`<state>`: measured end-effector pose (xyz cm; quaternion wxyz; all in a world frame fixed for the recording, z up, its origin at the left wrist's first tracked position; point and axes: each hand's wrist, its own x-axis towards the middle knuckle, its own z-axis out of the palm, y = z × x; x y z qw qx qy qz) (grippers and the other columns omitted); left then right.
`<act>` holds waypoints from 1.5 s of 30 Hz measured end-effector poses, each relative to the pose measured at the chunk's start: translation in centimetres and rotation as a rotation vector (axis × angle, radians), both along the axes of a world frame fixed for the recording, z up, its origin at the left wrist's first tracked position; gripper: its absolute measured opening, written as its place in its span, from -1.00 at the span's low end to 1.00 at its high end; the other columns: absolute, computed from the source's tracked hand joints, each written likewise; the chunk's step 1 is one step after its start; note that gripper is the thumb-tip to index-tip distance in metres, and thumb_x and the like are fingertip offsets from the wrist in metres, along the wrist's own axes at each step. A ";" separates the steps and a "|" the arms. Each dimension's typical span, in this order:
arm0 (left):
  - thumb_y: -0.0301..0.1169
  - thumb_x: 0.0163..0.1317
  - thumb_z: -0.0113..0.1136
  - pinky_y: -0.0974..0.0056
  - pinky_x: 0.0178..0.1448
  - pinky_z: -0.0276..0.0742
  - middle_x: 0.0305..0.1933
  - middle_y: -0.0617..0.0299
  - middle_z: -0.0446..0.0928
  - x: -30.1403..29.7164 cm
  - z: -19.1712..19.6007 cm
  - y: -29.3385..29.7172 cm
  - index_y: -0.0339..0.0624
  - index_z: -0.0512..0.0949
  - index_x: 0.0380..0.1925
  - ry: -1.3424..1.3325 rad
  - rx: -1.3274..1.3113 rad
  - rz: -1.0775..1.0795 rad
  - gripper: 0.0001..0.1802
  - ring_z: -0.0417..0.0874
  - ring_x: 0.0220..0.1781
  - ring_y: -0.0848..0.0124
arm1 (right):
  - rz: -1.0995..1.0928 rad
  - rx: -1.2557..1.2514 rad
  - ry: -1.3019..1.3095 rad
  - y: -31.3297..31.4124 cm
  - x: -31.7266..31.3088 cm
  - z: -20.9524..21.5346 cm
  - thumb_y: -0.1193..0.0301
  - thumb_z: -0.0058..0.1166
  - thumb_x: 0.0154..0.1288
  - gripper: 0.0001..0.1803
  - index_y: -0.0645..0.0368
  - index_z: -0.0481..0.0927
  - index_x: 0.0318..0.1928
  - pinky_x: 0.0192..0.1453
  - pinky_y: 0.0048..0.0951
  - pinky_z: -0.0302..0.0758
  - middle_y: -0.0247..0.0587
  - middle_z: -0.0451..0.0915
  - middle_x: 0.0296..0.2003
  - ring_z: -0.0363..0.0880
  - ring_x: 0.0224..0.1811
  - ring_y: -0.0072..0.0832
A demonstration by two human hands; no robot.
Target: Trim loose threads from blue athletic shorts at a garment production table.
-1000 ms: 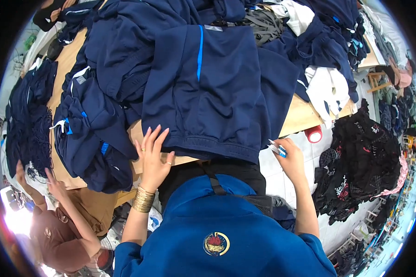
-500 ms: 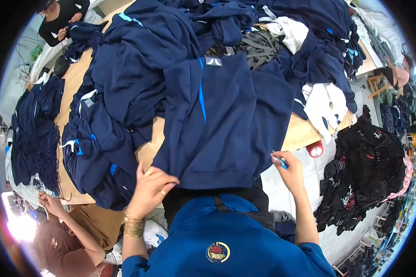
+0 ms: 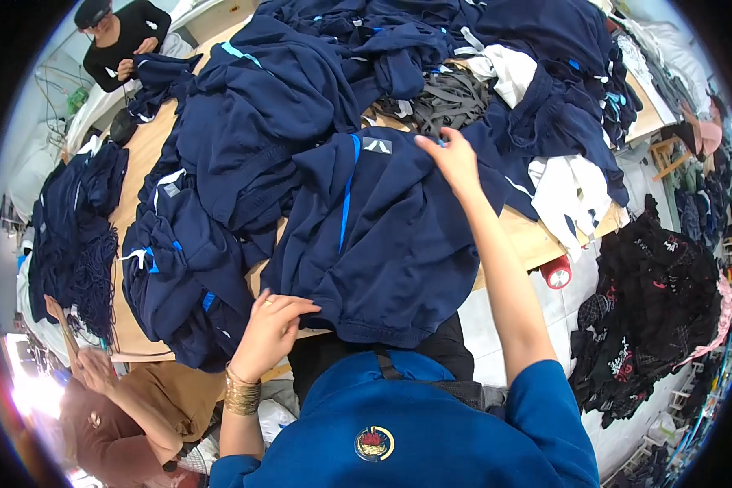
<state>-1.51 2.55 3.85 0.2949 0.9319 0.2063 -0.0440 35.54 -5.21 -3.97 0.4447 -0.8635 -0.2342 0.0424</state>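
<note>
A navy garment (image 3: pixel 390 236) with a bright blue stripe and a grey patch lies spread and creased before me, its ribbed hem over the table's near edge. My left hand (image 3: pixel 272 329) is at its lower left corner, thumb apart and index finger stretched out, touching the hem. Across the cloth reaches my right arm. My right hand (image 3: pixel 454 163) is at the garment's far edge, right of the patch, fingers bent around small blue thread snips (image 3: pixel 443 140). Only a bit of blue shows; the hand hides the rest.
Navy garments (image 3: pixel 260 122) heap the wooden table (image 3: pixel 533 236). Grey straps (image 3: pixel 451 98) and a white cloth (image 3: pixel 573 195) lie among them. Black clothes (image 3: pixel 647 301) are piled on the right. A person in brown (image 3: pixel 114 431) works at left, another in black (image 3: pixel 126 41) far left.
My right hand has gone from the garment's lower right side up to its far edge. The cloth has slid lower and bunched into folds. My left hand has stayed near the hem corner.
</note>
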 end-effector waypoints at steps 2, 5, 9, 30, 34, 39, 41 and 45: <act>-0.50 0.12 0.08 0.06 0.30 0.17 -0.15 0.28 0.56 1.6 0.4 -0.6 -0.08 0.56 -0.20 -0.110 -0.039 -0.071 -0.78 0.52 -0.03 0.30 | 0.031 -0.141 -0.007 2.5 1.3 -2.9 0.18 0.19 -0.01 -0.59 0.21 0.59 -0.20 -0.09 -0.26 0.50 0.01 0.61 -0.34 0.60 -0.23 -0.13; -0.50 0.14 0.08 0.15 0.21 0.30 -0.19 0.22 0.57 1.4 0.4 -0.8 -0.12 0.56 -0.21 -0.194 -0.126 -0.025 -0.80 0.55 -0.08 0.26 | 0.153 0.032 -0.129 4.3 -2.3 -1.1 0.31 0.11 -0.01 -0.79 0.18 0.61 -0.40 -0.23 -0.16 0.50 0.06 0.58 -0.43 0.58 -0.36 -0.04; -0.53 0.15 0.07 0.35 -0.01 0.47 -0.22 0.15 0.60 -0.1 -0.3 -0.2 -0.23 0.55 -0.18 -0.247 -0.331 0.299 -0.78 0.61 -0.14 0.36 | 0.786 0.405 -0.108 -0.9 -10.6 5.3 0.50 0.13 -0.06 -0.87 0.22 0.48 -0.43 -0.30 -0.33 0.44 -0.10 0.47 -0.44 0.50 -0.37 -0.16; -0.43 -0.10 0.32 0.26 -0.13 0.42 -0.31 0.13 0.46 5.1 -5.5 -6.0 -0.22 0.49 -0.24 -0.378 0.087 0.146 -0.63 0.51 -0.26 0.22 | 0.480 -0.234 0.084 -11.7 -19.4 1.1 0.40 0.21 -0.03 -0.73 0.07 0.45 -0.28 -0.39 -0.30 0.47 -0.23 0.46 -0.32 0.54 -0.42 -0.20; -0.56 -0.09 0.16 0.31 -0.23 0.42 -0.40 0.21 0.43 2.8 -6.5 -4.1 -0.25 0.44 -0.42 -0.340 -0.181 0.332 -0.83 0.50 -0.38 0.32 | 0.459 -0.182 0.001 -13.1 -19.6 -1.2 0.56 0.14 -0.14 -0.73 0.07 0.45 -0.35 -0.44 -0.31 0.43 -0.29 0.40 -0.42 0.50 -0.48 -0.22; -0.64 -0.13 0.06 0.32 -0.09 0.38 -0.12 0.20 0.39 0.0 -5.3 -1.1 -0.22 0.38 -0.16 -0.532 -0.200 0.699 -0.59 0.47 -0.14 0.35 | 0.419 -0.084 -0.017 -13.7 -19.6 -0.6 0.62 0.15 -0.16 -0.76 0.12 0.47 -0.39 -0.47 -0.43 0.40 -0.29 0.40 -0.47 0.48 -0.52 -0.36; -0.62 -0.05 0.07 0.34 -0.04 0.39 -0.05 0.14 0.39 -1.1 -4.0 -1.3 -0.23 0.36 -0.07 -0.484 -0.065 0.614 -0.56 0.47 -0.06 0.36 | 0.395 -0.050 -0.026 -13.6 -19.7 -0.3 0.66 0.17 -0.17 -0.77 0.16 0.50 -0.42 -0.49 -0.52 0.37 -0.30 0.42 -0.50 0.47 -0.54 -0.45; -0.37 0.26 0.00 0.32 -0.01 0.46 -0.20 0.13 0.53 1.4 -2.1 -3.9 -0.30 0.45 -0.15 -0.068 -1.309 0.388 -0.76 0.55 -0.17 0.38 | 0.388 0.072 0.013 -13.3 -20.1 0.6 0.67 0.13 -0.16 -0.75 0.16 0.51 -0.38 -0.51 -0.53 0.38 -0.30 0.46 -0.50 0.46 -0.58 -0.48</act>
